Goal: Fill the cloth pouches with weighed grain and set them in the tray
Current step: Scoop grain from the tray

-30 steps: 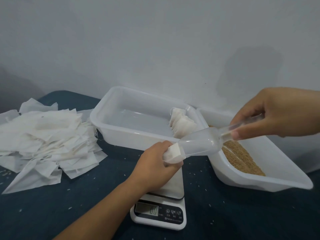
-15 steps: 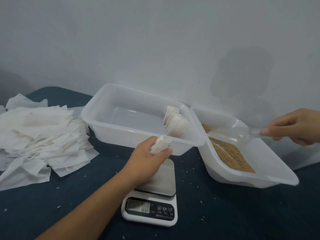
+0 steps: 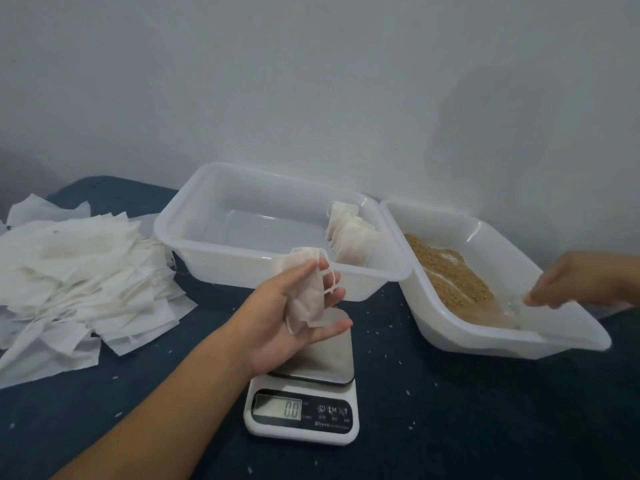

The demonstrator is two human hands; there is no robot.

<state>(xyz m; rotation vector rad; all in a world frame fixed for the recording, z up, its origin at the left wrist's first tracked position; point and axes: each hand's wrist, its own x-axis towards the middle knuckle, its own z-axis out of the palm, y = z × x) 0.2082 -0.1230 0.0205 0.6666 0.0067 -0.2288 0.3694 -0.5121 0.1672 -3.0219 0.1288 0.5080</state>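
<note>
One pouch sits in my left grip, thumb and fingers curled loosely round it, its drawstring hanging off my fingertips. I hold it mouth-up, above the steel plate of the scale, so the grain inside stays put, I judge; the display below my wrist reads zero, so nothing rests on the plate yet. Just beyond my fingers stands the tray, with a short row of filled pouches leaning upright against its wall on the side toward my right hand, packed close so the row can grow across. My right grip is out at the tub of grain, fingers down at the clear scoop; blur keeps me from telling whether they pinch it or have let go. Off past my left forearm lies the heap of empty pouches on the dark worktop, within reach for the next one
</note>
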